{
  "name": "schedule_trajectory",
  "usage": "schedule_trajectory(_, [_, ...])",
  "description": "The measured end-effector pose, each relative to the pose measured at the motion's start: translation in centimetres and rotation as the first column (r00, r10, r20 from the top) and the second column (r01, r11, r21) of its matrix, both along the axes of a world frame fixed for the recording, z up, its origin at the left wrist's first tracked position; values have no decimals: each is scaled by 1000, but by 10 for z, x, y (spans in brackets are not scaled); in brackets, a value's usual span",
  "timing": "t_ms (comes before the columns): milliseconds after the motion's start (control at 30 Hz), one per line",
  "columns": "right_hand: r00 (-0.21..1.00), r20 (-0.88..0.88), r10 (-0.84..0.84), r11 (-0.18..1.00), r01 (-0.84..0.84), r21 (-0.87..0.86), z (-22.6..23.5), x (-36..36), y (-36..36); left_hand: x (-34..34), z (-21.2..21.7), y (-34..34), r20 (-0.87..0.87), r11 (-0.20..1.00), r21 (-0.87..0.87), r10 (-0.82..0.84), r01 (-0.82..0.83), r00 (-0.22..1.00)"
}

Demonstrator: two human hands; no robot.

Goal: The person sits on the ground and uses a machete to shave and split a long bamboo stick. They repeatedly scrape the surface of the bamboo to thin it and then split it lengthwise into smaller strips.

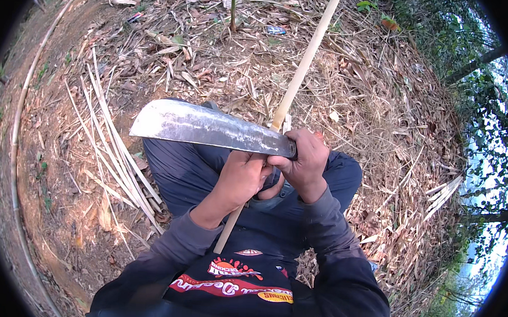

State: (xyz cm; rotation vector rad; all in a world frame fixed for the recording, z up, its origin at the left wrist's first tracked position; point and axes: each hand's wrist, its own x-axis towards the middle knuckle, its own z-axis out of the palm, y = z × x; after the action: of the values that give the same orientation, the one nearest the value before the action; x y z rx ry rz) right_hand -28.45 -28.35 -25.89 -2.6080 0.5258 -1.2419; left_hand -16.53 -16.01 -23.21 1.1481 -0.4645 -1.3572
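Note:
My right hand (304, 161) grips the handle of a large broad-bladed knife (204, 126); the grey blade points left, held flat above my knees. My left hand (240, 178) closes around a long pale bamboo stick (305, 61) just below the blade. The stick runs from my lap up and away to the top edge of the picture. The blade's back edge crosses the stick where both hands meet. I am crouched, with dark trousers (176, 166) under the hands.
A bundle of thin split bamboo strips (114, 145) lies on the ground to my left. Dry leaves and husks (377, 102) cover the earth all around. A long thin pole (24, 106) curves along the far left. Trees and brush stand at right.

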Motion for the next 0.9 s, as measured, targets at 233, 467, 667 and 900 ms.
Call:
schedule_trajectory(233, [982, -66, -177, 956, 188, 224, -5, -15, -26, -20, -14, 20, 78, 996, -79, -43, 49, 996])
schedule_trajectory(467, [978, -176, -108, 994, 101, -49, 3, -25, -13, -20, -14, 23, 365, 994, -113, 32, 10, 931])
schedule_trajectory(667, [987, -136, -79, 993, 66, -97, -7, -21, -8, -24, -16, 20, 264, 989, -135, 89, -55, 960])
schedule_trajectory(900, [901, -185, -393, 918, 396, -22, -13, -31, -64, -23, -19, 27, 485, 995, -101, 39, 12, 873])
